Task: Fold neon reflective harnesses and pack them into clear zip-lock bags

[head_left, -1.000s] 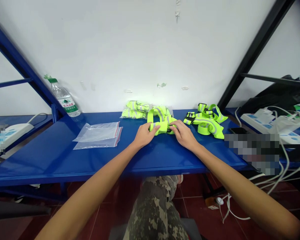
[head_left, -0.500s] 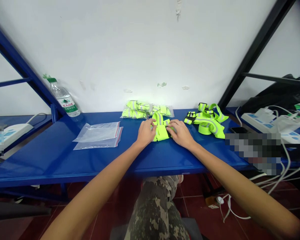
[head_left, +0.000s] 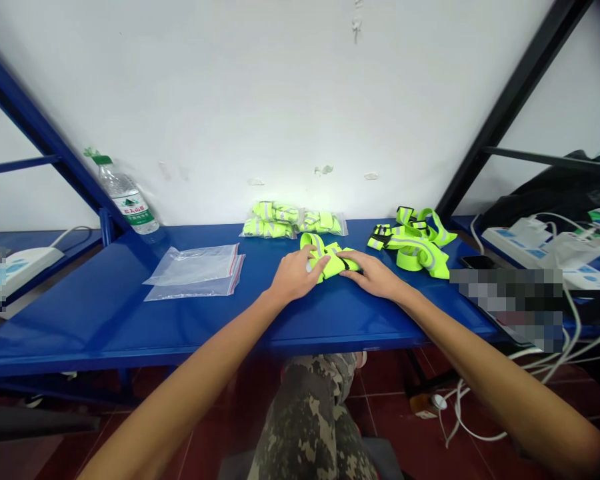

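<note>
A folded yellow-green reflective strap point(head_left: 333, 265) with a black buckle lies on the blue table point(head_left: 190, 327) between my hands. My left hand point(head_left: 296, 272) grips its left side, thumb on top. On its right side, my right hand point(head_left: 373, 273) holds the strap near the buckle, fingers over it and thumb at the front edge. A loop of the strap stands up at the back left. Behind my hands, against the wall, are clear bags point(head_left: 275, 220) packed with similar straps. Loose straps point(head_left: 417, 243) with black buckles lie in a heap to the right.
Flat clear zip bags point(head_left: 195, 270) lie on the left of the table. A water bottle point(head_left: 130, 200) leans by the wall at the back left. To the right are a phone point(head_left: 477, 262), a power strip point(head_left: 520, 247) and white cables point(head_left: 575, 320).
The strap bundle has turned and its right end now points more to the right. My left thumb has moved onto it, and my right hand has shifted slightly right and down.
</note>
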The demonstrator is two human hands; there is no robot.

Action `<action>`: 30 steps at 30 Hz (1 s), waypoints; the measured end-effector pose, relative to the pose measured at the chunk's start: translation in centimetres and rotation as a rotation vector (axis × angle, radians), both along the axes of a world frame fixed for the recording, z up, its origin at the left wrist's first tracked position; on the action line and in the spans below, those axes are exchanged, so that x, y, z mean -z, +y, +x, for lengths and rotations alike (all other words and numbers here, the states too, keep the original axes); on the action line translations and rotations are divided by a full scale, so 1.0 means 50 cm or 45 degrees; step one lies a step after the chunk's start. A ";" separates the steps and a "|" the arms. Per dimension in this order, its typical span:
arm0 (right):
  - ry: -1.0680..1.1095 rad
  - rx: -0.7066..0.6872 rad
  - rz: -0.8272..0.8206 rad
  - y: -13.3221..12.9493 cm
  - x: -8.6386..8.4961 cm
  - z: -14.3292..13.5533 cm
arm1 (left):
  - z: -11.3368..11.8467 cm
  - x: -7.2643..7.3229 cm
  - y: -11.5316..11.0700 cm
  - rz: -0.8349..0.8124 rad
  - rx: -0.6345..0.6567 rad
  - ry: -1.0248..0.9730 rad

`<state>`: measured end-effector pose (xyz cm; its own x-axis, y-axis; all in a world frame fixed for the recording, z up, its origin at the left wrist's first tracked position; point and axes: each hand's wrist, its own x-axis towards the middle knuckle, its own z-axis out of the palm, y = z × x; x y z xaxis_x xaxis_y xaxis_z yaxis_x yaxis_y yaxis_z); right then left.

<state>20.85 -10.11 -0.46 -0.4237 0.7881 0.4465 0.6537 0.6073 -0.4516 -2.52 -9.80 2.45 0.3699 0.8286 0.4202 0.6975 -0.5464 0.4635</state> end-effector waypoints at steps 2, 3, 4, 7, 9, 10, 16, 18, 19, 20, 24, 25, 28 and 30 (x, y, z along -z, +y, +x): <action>0.038 0.028 -0.053 0.000 -0.006 -0.001 | 0.004 0.005 -0.017 0.079 0.061 0.001; 0.056 0.043 -0.081 0.000 -0.009 -0.001 | 0.007 0.009 -0.021 0.130 0.083 -0.013; 0.070 0.054 -0.106 0.000 -0.013 -0.002 | 0.010 0.011 -0.022 0.180 0.082 -0.033; 0.118 0.110 -0.151 0.003 -0.020 -0.007 | 0.018 0.014 -0.009 0.219 -0.045 -0.088; 0.181 0.205 -0.162 0.010 -0.019 -0.013 | 0.019 0.012 0.005 0.138 -0.107 -0.121; 0.227 0.259 -0.162 0.015 -0.017 -0.017 | 0.019 0.010 0.012 0.082 -0.126 -0.141; 0.771 0.389 -0.254 0.050 -0.004 -0.051 | 0.014 0.016 0.048 -0.160 -0.279 -0.202; 1.000 0.407 -0.362 0.059 -0.001 -0.068 | 0.015 0.025 0.060 -0.091 -0.324 -0.274; 1.108 0.427 -0.410 0.063 -0.001 -0.076 | 0.016 0.030 0.067 -0.075 -0.351 -0.339; 1.205 0.451 -0.446 0.067 0.000 -0.084 | 0.017 0.034 0.074 -0.096 -0.375 -0.417; 1.454 0.505 -0.529 0.082 0.000 -0.106 | 0.028 0.041 0.095 -0.359 -0.447 -0.704; 1.501 0.499 -0.549 0.085 0.000 -0.108 | 0.031 0.042 0.098 -0.391 -0.445 -0.751; 1.611 0.416 -0.605 0.087 -0.005 -0.110 | 0.038 0.043 0.100 -0.424 -0.396 -0.881; 1.654 0.346 -0.613 0.084 -0.011 -0.110 | 0.042 0.042 0.100 -0.452 -0.353 -0.987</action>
<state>15.34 -5.90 0.10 0.2635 0.9626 0.0631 -0.3127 0.1471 -0.9384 -0.43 -4.78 0.37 -0.1441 0.9747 0.1708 0.2040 -0.1396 0.9690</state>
